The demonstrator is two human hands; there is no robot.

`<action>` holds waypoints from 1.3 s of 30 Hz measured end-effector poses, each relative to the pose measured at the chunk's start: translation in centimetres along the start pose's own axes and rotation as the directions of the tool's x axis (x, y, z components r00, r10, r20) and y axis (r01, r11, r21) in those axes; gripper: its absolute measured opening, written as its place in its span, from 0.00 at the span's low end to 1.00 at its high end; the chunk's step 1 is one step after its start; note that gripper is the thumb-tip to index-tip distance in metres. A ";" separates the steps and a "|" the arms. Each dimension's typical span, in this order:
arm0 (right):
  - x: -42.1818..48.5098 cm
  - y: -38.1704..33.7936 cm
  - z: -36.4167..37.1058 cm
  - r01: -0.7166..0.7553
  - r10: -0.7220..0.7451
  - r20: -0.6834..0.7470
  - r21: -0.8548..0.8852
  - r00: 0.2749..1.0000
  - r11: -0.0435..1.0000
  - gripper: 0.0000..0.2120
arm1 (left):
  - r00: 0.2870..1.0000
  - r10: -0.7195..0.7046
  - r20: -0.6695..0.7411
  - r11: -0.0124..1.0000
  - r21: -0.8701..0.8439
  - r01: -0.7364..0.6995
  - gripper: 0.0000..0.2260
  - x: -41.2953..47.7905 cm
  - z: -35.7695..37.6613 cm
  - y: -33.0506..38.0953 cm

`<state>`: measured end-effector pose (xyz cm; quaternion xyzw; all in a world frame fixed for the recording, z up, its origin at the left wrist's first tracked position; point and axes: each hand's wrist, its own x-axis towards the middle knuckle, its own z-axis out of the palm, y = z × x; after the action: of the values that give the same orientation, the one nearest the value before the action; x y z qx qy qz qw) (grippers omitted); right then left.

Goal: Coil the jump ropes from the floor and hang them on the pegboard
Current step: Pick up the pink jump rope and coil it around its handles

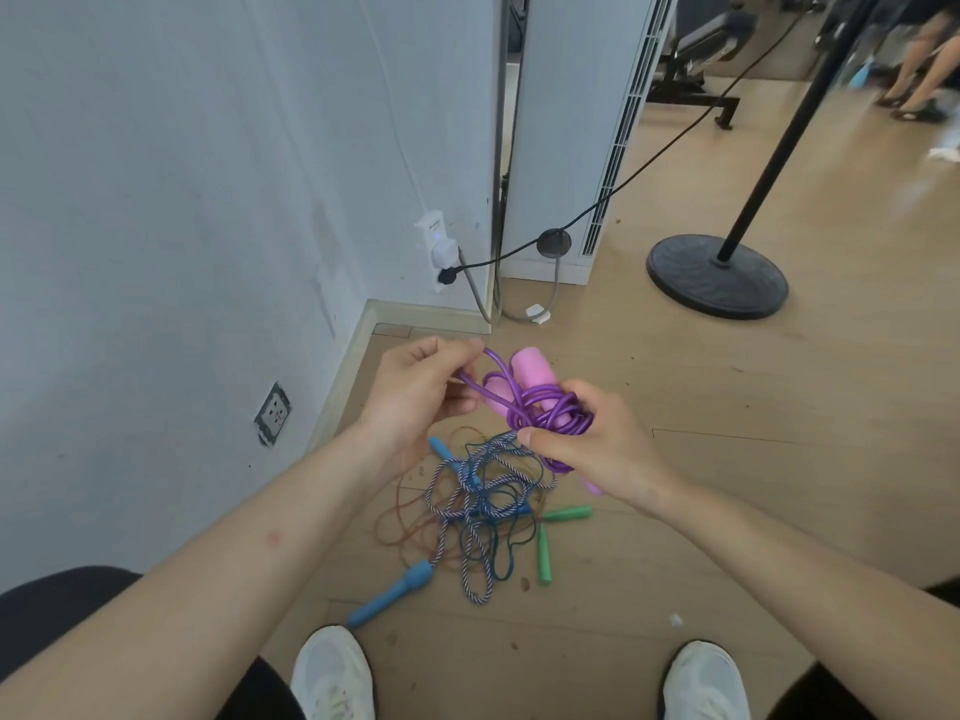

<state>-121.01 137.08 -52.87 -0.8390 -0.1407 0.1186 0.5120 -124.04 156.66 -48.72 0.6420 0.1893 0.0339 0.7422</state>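
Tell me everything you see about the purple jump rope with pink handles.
The purple jump rope with pink handles looks like glossy plastic cord, bunched in loose coils above the floor. The right hand grips the bundle; the left hand pinches a loose strand. One pink handle sticks up, another hangs below.

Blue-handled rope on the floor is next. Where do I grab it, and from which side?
Take the big blue handle by its middle, coming down from above. It lies flat and diagonal on the floor, and only its upper end meets the tangle. The left hand and right hand both hold the purple rope.
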 end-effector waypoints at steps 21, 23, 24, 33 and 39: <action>-0.4 0.3 -0.4 0.254 -0.248 0.084 -0.077 0.965 0.964 0.42 | 0.978 -0.027 0.207 0.992 0.129 0.000 0.02 0.2 -1.5 0.9; -0.2 0.5 -0.5 0.248 -0.237 0.091 -0.129 0.967 0.960 0.43 | 0.975 -0.009 0.222 0.992 0.121 -0.018 0.03 0.2 -1.4 0.9; -0.2 0.5 -0.5 0.246 -0.236 0.081 -0.143 0.968 0.959 0.43 | 0.973 -0.012 0.230 0.992 0.126 -0.018 0.03 0.3 -1.3 0.9; -0.1 0.3 -0.6 0.278 -0.279 -0.020 -0.051 0.960 0.959 0.42 | 0.975 0.117 0.187 0.936 0.306 -0.171 0.05 0.5 -1.2 -0.4; -0.1 0.5 -0.5 0.281 -0.280 0.022 -0.017 0.960 0.960 0.42 | 0.878 0.351 0.326 0.774 0.426 -0.468 0.09 1.0 -1.9 -0.6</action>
<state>-120.88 136.37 -53.08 -0.8144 -0.2643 0.0516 0.5141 -123.82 158.65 -49.78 0.8347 -0.0399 0.0723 0.5445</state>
